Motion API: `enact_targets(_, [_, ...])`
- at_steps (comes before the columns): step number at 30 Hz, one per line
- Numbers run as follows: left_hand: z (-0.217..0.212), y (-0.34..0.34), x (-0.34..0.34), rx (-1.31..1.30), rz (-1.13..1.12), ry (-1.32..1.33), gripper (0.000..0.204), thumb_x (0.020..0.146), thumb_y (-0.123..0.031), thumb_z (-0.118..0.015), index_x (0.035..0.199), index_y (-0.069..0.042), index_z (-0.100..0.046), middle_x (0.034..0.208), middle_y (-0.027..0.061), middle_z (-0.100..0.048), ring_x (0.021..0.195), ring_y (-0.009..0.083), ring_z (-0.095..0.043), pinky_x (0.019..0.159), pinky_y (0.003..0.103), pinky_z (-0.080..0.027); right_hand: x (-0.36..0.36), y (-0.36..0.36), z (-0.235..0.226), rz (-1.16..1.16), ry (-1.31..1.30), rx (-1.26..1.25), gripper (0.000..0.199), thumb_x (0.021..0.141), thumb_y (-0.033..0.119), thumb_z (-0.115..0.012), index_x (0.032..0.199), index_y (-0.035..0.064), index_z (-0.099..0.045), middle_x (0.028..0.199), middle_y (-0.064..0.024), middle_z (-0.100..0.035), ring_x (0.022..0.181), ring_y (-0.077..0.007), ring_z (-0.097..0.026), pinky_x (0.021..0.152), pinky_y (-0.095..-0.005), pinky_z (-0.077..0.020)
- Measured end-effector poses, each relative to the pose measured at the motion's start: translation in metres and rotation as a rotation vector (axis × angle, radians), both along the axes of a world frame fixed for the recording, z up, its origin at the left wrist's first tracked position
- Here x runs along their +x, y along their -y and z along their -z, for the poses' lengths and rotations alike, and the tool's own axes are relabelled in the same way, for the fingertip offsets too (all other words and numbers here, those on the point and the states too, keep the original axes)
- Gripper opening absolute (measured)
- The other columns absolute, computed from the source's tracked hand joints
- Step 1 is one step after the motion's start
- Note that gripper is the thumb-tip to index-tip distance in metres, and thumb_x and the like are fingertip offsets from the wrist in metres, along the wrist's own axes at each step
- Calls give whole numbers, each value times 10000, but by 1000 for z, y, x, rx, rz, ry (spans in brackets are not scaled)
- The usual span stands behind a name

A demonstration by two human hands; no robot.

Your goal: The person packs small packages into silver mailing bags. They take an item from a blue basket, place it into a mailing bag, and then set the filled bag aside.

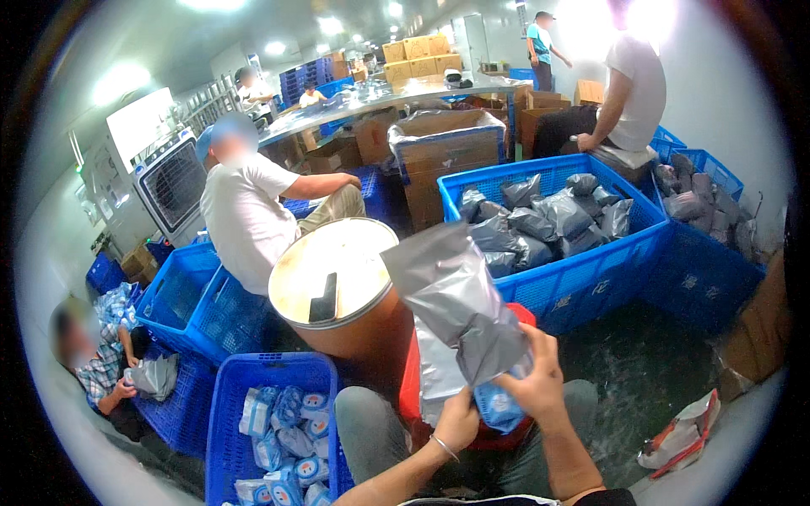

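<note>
A silver-grey plastic mailing bag (460, 295) stands raised in front of me, its far end tilted up to the left. At its lower left edge my left hand (456, 422) is closed, pinching the plastic. My right hand (537, 379) grips the bag's lower right side, fingers bent round it. Between my hands a blue-and-white soft packet (498, 407) shows at the bag's near end; how far it sits inside is hidden. Under the bag, more flat grey bags (433, 371) lie on a red tub or stool (411, 392) between my knees.
Left of my knee stands a blue crate (274, 361) of blue-and-white packets. A round drum (354, 316) bears a dark phone-like object (323, 297). Ahead right, a large blue crate (565, 291) holds filled grey bags. Several people sit around; a red-and-white sack (682, 434) lies right.
</note>
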State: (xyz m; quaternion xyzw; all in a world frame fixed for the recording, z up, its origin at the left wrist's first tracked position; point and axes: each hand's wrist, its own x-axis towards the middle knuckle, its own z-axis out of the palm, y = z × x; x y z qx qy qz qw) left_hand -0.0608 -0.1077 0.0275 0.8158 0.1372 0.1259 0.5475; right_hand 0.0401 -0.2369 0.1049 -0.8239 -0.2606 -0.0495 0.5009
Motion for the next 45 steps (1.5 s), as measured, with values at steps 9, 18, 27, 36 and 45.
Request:
enact_targets(9, [60,-28,-20,-1043,194,-402,326,949,-120,-579,1247,11,-569,1197,93,-633,1033,201,-648,885,352,-528,28,35,19,-704,-741,-21,1181,687,322,-873,1569,120,-114,1534,-300,-244,1283,-399,-502,1027,-411,-443])
enact_targets(18, [80,-31,-37,-1048,454,-373,476,999,-123,-520,1442,-13,-384,1357,202,-549,1099,310,-647,958,415,-527,-10,-15,74,-3,-141,-359,761,694,319,-808,1352,138,-473,845,-199,-689,826,-372,-691,731,-427,-531])
enact_targets(27, [28,-23,-68,-1073,212,-438,449,1024,-271,-495,1323,63,-473,1300,205,-588,1067,342,-659,989,440,-498,-2,35,60,95,-171,-534,390,744,235,-764,1112,160,-658,750,-114,-695,717,-315,-689,656,-441,-527])
enact_targets(36, [33,-28,-70,-646,-341,-144,172,935,-123,-616,823,4,-649,710,43,-653,560,99,-605,534,236,-512,-51,-21,71,-705,-152,-93,199,793,141,-760,933,37,-665,876,-112,-670,824,-247,-663,743,-333,-515])
enact_targets(45, [43,-20,-64,-682,-275,-127,99,911,-56,-638,906,43,-634,796,74,-682,696,136,-666,604,257,-547,-44,-16,94,-723,-125,-205,209,819,250,-713,896,69,-643,874,-141,-675,860,-324,-659,764,-433,-517])
